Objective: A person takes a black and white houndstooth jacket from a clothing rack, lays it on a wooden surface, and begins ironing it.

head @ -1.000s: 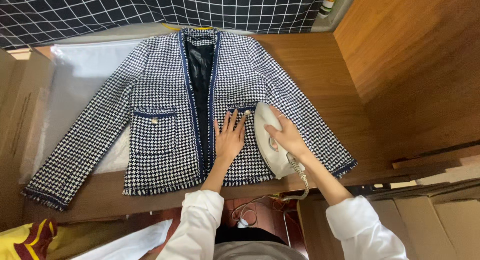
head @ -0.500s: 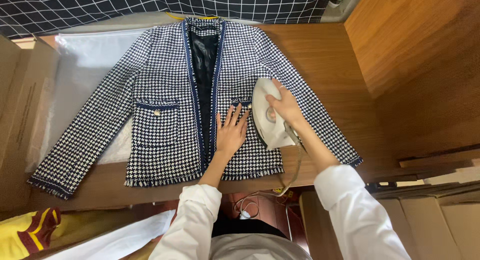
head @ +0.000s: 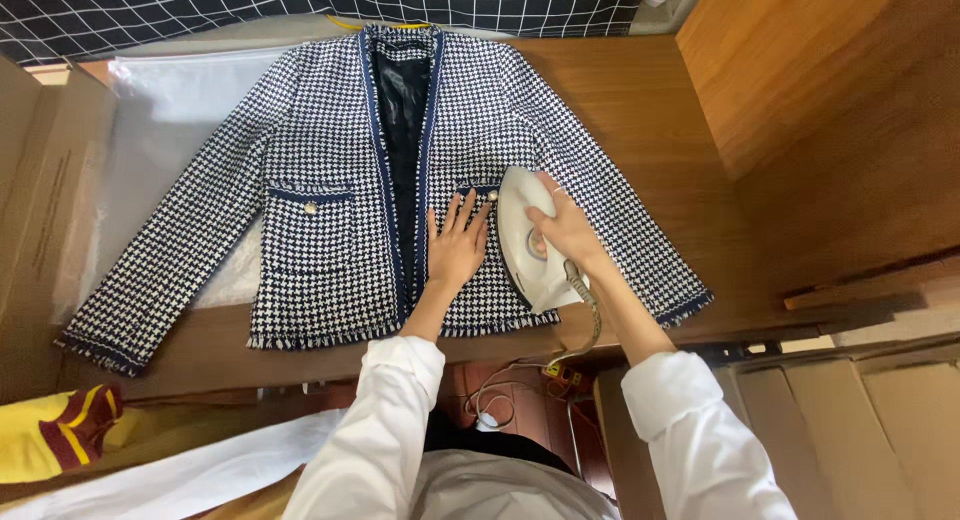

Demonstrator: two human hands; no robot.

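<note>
White iron (head: 527, 242) gripped in my right hand (head: 563, 226); left hand (head: 457, 248) spread flat, pressing houndstooth jacket (head: 330, 230) on wooden table (head: 640, 110).

I read this as a home corner used for ironing, not a shop or laundry. My right hand (head: 563, 223) grips a white iron (head: 527, 242) on a jacket (head: 330, 190) spread over a wooden table (head: 640, 110). Beyond the grip a checked cloth (head: 150, 10) hangs at the back. Right of the grip is wood panelling (head: 830, 110). Cardboard boxes (head: 40, 210) stand well left of it. Below the grip, the iron's cord (head: 590, 330) drops to a reddish floor (head: 480, 380).
</note>
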